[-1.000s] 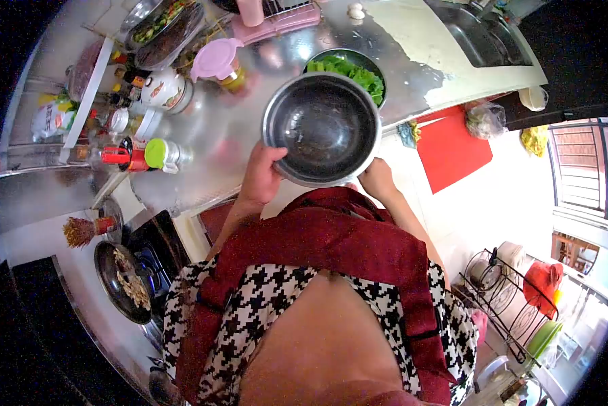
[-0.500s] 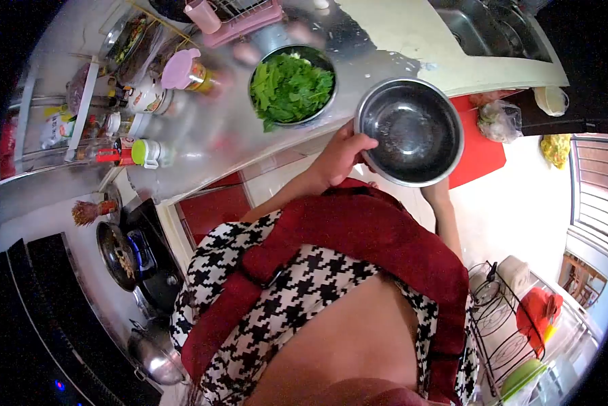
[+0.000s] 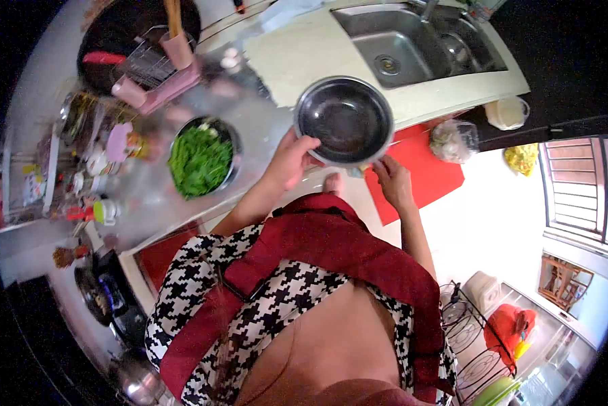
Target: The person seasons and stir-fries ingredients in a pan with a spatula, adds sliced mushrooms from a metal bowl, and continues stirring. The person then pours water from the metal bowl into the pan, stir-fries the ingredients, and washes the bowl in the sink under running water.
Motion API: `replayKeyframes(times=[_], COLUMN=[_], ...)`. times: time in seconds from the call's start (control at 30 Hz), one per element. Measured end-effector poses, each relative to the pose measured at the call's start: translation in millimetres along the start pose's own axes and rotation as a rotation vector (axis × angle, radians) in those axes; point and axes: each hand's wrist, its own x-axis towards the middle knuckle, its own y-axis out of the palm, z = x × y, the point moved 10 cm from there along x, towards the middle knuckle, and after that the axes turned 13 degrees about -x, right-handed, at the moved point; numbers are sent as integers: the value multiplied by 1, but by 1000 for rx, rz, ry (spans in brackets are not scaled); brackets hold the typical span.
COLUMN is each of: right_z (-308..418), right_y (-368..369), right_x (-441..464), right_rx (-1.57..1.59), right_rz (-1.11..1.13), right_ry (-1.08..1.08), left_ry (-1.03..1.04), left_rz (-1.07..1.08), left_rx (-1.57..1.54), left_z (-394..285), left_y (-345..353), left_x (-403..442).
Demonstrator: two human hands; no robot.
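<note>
My left hand (image 3: 292, 161) grips a dark-lined metal bowl (image 3: 344, 122) at its near left side, thumb over the rim. The bowl is held above the counter's front edge, and only a shiny wet-looking bottom shows inside. My right hand (image 3: 393, 181) is just below the bowl's right rim, fingers loosely bent and apart; whether the fingertips touch the bowl is unclear. Left of my left hand, a second metal bowl (image 3: 236, 150) on the counter holds leafy greens (image 3: 199, 162).
A double sink (image 3: 392, 47) lies ahead to the right. Jars, a pink rack (image 3: 172, 88) and eggs (image 3: 230, 59) stand on the counter (image 3: 263, 125). At the lower left a pan (image 3: 91, 298) sits over a blue flame. A red mat (image 3: 419, 176) covers some floor.
My view has turned toward the sink, so the greens shift left. My right hand has come out from under the bowl to its right side. My left hand still grips the bowl.
</note>
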Motion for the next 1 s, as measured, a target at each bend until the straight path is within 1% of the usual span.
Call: replayKeyframes(times=[0.03,0.13,0.17,0.23,0.33,0.37,0.5,0.57,0.63,0.67,0.73,0.8,0.83,0.87,0.93,1.0], right_z=[4,-30,-37,-57,-90,-88,-115,-125,-121,-120,-116,-111,-110,-118,-106,-90], right_y=[-18,-56,-72,-99,-130,-143,-176,-186,-198,-203,-196,-198,-194,-175,-201,-173], right_x=[14,62,75,107,163,182,302,369,445,480,532,578,604,652,647,661], right_rx=[37,-17,-29,-2,22,54,157,144,-72,-176,-328,-258,-227,-603,-15,-431], right_rz=[-24,-78,-98,-109,-144,-158,-128,-45,-169,-254,-456,-446,-434,-468,-366,-358], right_ry=[-33,-31,-29,35,61,65,12,76,-135,-229,-379,-335,-314,-412,-246,-454], left_ry=[28,118,118,132,70,44,48,23,6,-18,16,10,13,15,24,16], left_rz=[17,-50,-65,-86,-97,-92,-142,-162,-215,-293,-338,-424,-426,-427,-446,-500], left_rx=[0,54,54,69,62,45,79,13,7,10,7,35,28,18,4,30], left_z=[-2,-10,-9,-13,-7,-2,6,15,21,25,28,33,36,38,42,44], left_y=[6,15,20,29,32,32,30,25,27,24,32,36,41,45,53,60], left_x=[22,90,109,151,209,228,290,323,346,355,374,389,399,410,428,444])
